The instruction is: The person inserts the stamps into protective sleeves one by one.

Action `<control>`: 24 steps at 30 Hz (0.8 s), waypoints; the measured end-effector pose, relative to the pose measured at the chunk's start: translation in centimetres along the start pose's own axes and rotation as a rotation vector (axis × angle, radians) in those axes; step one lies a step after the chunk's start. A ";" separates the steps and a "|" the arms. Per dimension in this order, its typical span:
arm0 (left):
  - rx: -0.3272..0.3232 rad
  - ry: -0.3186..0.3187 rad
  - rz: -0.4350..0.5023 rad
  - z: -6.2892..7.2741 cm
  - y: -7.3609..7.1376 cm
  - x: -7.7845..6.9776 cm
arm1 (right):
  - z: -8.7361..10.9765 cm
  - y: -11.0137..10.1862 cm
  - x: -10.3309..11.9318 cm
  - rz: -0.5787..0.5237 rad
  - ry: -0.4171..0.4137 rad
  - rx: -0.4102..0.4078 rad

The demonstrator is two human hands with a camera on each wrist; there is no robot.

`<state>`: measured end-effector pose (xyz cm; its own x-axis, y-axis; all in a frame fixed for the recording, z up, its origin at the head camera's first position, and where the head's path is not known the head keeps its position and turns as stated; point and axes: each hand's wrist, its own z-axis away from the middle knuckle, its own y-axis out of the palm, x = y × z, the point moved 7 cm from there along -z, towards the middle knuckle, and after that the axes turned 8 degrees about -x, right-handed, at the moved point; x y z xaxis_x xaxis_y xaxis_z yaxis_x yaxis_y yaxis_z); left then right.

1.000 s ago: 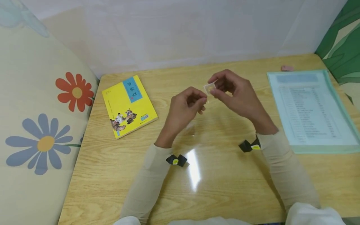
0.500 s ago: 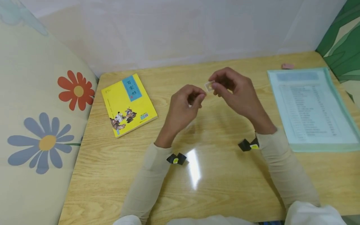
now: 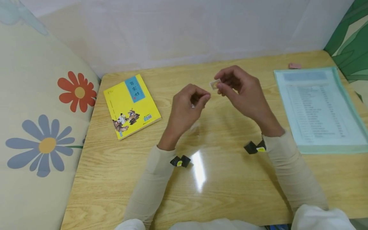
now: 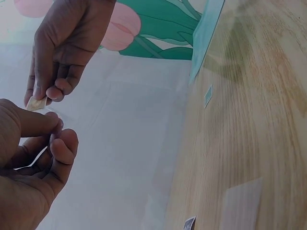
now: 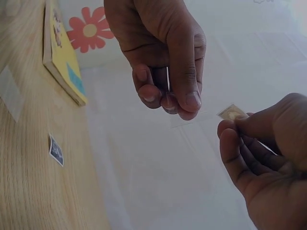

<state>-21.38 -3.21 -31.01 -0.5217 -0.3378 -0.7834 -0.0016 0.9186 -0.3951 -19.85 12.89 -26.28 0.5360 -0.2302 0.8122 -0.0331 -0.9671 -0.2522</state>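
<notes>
Now separating.
Left hand (image 3: 184, 107) pinches clear film (image 5: 189, 120); right hand (image 3: 246, 92), three o'clock, alone holds a cream paper square (image 3: 214, 84).

I count two sets of fingers, my left fingers (image 3: 202, 101) and my right fingers (image 3: 228, 91), with one stamp (image 5: 232, 112) and one clear film (image 5: 190, 120) between them. Head view: one yellow book (image 3: 132, 107) at left, one blue-green folder (image 3: 322, 110) and one pink block (image 3: 294, 65) at right. Left-wrist view, right side and bottom: two small slips (image 4: 208, 96) on one tabletop (image 4: 268, 120).
</notes>
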 end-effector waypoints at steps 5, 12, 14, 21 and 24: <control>-0.007 -0.002 -0.008 0.0 -0.1 0.1 | 0.0 0.2 0.7 0.016 -0.038 0.017; -0.009 -0.014 -0.014 0.0 -0.2 0.1 | 0.0 0.4 0.7 0.055 -0.053 0.034; -0.009 -0.015 -0.022 0.0 -0.2 0.2 | 0.0 0.5 0.6 0.063 -0.058 0.040; -0.012 -0.011 -0.040 -0.1 -0.1 0.2 | -0.1 0.6 -1.1 0.100 -0.076 0.058; -0.010 0.005 -0.044 -0.1 -0.1 0.0 | -0.1 0.7 -1.8 0.139 -0.106 0.068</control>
<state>-21.50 -3.27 -30.93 -0.5250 -0.3774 -0.7629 -0.0335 0.9048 -0.4245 -20.97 12.61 -27.89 0.6160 -0.3450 0.7082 -0.0578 -0.9164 -0.3962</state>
